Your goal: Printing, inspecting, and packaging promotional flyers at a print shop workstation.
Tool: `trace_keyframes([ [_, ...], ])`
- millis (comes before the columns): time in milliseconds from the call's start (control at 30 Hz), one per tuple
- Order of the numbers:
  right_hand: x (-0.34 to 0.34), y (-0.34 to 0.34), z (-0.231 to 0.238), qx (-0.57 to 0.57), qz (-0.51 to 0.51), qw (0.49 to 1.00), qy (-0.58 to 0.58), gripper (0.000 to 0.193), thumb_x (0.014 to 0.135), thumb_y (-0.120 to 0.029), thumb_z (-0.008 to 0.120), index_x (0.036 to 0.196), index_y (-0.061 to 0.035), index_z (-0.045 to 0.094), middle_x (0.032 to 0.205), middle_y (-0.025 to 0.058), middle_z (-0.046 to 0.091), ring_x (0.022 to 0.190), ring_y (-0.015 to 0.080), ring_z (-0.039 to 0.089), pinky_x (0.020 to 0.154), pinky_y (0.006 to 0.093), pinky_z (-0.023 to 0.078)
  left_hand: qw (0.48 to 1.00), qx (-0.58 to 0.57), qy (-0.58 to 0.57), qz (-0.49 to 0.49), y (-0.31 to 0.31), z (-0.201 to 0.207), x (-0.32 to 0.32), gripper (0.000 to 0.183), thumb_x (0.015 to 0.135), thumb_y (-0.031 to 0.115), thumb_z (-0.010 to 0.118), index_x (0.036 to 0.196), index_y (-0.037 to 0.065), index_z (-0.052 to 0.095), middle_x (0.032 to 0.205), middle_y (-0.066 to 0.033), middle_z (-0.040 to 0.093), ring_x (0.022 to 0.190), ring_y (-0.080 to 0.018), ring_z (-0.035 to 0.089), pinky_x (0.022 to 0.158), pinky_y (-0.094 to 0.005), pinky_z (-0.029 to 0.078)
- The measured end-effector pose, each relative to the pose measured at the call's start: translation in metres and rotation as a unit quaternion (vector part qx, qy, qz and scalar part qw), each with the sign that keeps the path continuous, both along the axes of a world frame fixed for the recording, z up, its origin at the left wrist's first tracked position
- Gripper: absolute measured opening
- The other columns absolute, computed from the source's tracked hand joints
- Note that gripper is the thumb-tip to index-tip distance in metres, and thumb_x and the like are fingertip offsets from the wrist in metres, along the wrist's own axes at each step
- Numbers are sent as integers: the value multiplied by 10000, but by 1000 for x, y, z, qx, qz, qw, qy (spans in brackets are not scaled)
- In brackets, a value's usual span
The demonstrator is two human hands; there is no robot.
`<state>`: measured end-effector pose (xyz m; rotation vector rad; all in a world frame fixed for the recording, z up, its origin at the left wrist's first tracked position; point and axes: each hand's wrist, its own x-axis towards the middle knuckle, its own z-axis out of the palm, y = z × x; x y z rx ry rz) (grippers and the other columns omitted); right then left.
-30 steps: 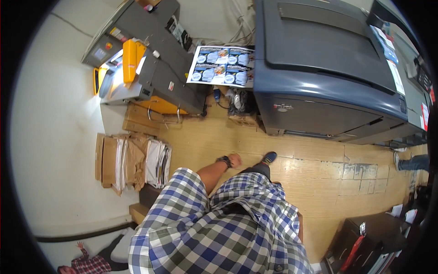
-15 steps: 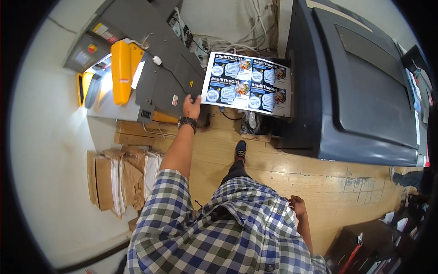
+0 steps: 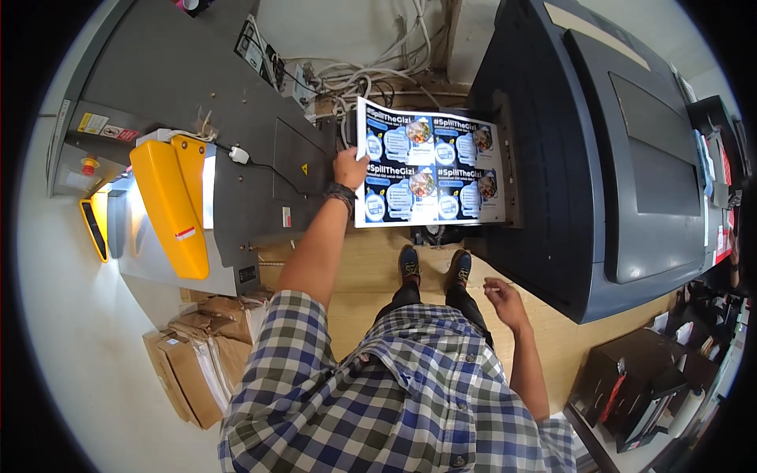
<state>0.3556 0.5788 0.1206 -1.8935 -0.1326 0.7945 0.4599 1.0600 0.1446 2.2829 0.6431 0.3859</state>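
Observation:
A printed sheet (image 3: 431, 197), or a stack of them, lies face up in front of me, with dark blue repeated panels, pale blue shapes and food pictures. Its right end meets the side of the large dark printing machine (image 3: 544, 165). My left hand (image 3: 350, 169), a dark band at the wrist, is closed at the sheet's left edge; some fingers are hidden there. Lower right, my right hand (image 3: 507, 304) hangs apart from the machine, fingers curled together. A small pale spot shows at its fingertips, too small to name.
On the left stands a grey machine (image 3: 213, 79) with a yellow arm-like cover (image 3: 169, 209) and a red button (image 3: 89, 165). Loose cables (image 3: 371, 75) run along the back wall. Brown paper-wrapped packs (image 3: 185, 370) lie lower left. A dark cabinet (image 3: 631, 363) holds papers lower right.
I have stepped closer to the machines, and both my shoes now show. My left hand has moved up along the sheet's left edge. My right hand has risen forward from my side.

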Motion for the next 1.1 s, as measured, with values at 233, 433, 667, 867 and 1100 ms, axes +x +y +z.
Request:
trace_keyframes([
  [233,95,57,77,86,-14,966,-241,312,926,-80,634,1225,7,615,1162,146,647,1070,235,642,897,329,511,981,-86,-74,-159,0,165,-63,234,971,124,617,1140,-32,656,860,0,660,762,-50,554,674,-248,470],
  [433,146,102,236,24,16,831,-556,701,780,-152,781,1401,-50,474,1490,214,377,1343,440,398,1115,456,346,955,-243,-131,-108,33,286,-164,274,1009,140,573,1221,-28,624,1020,-49,714,843,-72,645,761,-212,517],
  [667,196,140,311,129,241,870,-411,547,761,-119,785,1263,-28,591,1058,205,691,997,343,664,916,395,494,966,-157,-160,-127,9,343,-195,290,1003,167,590,1220,-16,647,1077,-37,711,964,-81,632,903,-246,478],
  [867,209,138,312,117,315,900,-276,235,790,-84,751,987,29,689,790,150,703,710,149,643,721,328,512,969,-187,-116,-113,-2,355,-208,320,997,182,599,1252,-11,625,1130,-49,698,995,-102,636,920,-257,485],
  [1100,226,111,310,156,330,898,-246,124,836,-64,722,913,29,695,740,25,668,693,86,565,687,281,481,971,-173,-145,-79,-10,359,-207,311,1005,193,590,1236,-10,631,1119,-47,703,984,-90,631,927,-260,474],
])
